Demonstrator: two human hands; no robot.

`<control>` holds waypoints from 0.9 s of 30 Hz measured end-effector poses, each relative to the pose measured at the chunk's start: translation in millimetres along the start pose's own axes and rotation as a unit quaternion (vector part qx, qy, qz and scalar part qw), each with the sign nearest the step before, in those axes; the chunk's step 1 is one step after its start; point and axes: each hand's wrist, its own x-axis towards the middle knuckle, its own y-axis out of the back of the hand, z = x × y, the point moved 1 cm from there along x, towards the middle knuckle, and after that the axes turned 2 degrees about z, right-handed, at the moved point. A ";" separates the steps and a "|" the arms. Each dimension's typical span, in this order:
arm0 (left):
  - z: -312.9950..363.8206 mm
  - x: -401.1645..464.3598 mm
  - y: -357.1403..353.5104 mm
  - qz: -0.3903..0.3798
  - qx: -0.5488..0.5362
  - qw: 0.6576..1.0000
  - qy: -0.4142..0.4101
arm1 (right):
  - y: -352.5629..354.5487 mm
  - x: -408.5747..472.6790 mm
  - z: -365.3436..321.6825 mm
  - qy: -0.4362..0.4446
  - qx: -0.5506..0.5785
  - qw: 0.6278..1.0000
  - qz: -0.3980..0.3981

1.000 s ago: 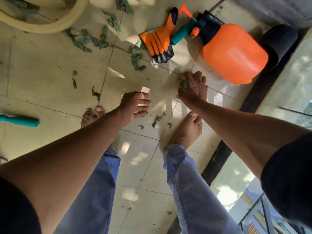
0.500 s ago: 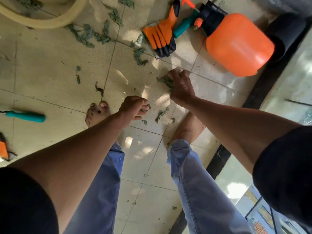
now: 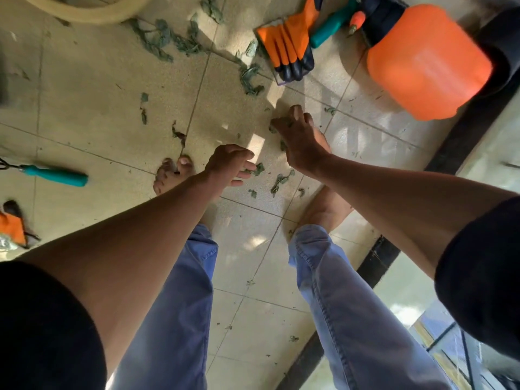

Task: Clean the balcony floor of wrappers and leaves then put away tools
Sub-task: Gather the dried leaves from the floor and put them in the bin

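Dry green leaves lie scattered on the beige tiled floor [image 3: 92,88], with a thick cluster [image 3: 166,42] at the top and a few bits [image 3: 281,180] between my hands. My right hand [image 3: 302,139] reaches down to the tile and its curled fingers pinch a clump of leaves [image 3: 277,122]. My left hand [image 3: 229,164] hovers lower, its fingers loosely stretched toward a small leaf [image 3: 258,168] at their tips. Whether its palm holds anything is hidden.
Orange-and-black gloves [image 3: 289,43], a teal-handled tool [image 3: 332,23] and an orange sprayer tank [image 3: 427,60] lie at the top right. Another teal-handled tool [image 3: 56,175] and an orange item [image 3: 11,226] lie left. A cream pot rim [image 3: 92,12] curves above. A black door track [image 3: 377,254] runs right of my bare feet.
My right hand moved from near the sprayer toward the middle of the tile, gathering leaves. My left hand curled, then loosened its fingers beside the small leaf. The view shifted slightly.
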 end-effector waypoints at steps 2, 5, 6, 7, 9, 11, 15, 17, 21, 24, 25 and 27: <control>-3.6 -0.1 3.3 -0.001 0.002 1.000 0.004 | -7.5 0.3 0.3 0.019 -0.014 1.000 0.003; -5.2 -0.1 10.6 -0.005 0.001 1.000 0.014 | -12.6 0.0 2.9 0.000 0.012 1.000 0.016; -5.3 -0.1 13.4 -0.006 -0.007 1.000 0.018 | -12.4 -0.8 2.3 -0.019 0.019 0.999 0.019; -5.2 -0.2 16.0 -0.009 -0.021 0.999 0.023 | -10.9 -2.1 1.5 -0.044 0.032 0.998 0.024; -5.1 0.0 17.8 -0.022 -0.070 0.997 0.034 | -3.3 -6.0 -1.5 -0.116 0.091 0.989 0.032; -5.1 -0.3 15.8 -0.022 -0.132 0.990 0.043 | 6.4 -10.8 -9.9 -0.200 0.186 0.962 0.024; -2.1 -5.2 -0.7 -0.022 -0.260 0.963 0.067 | 30.6 -23.5 -47.6 -0.224 0.335 0.914 0.049; 0.3 -7.7 -8.0 -0.031 -0.327 0.942 0.073 | 42.4 -33.9 -66.2 -0.209 0.397 0.893 0.023; 4.1 -12.7 -16.4 -0.078 -0.457 0.884 0.060 | 47.9 -52.8 -94.9 -0.185 0.410 0.893 0.004; 2.4 -16.3 -21.5 -0.064 -0.503 0.861 0.044 | 42.4 -59.7 -105.3 -0.215 0.410 0.886 0.033; 0.7 -17.8 -22.1 -0.063 -0.513 0.855 0.034 | 41.9 -61.9 -108.4 -0.217 0.418 0.881 0.045; -2.1 -20.9 -20.7 -0.074 -0.530 0.844 0.024 | 45.0 -66.3 -116.3 -0.195 0.426 0.881 0.064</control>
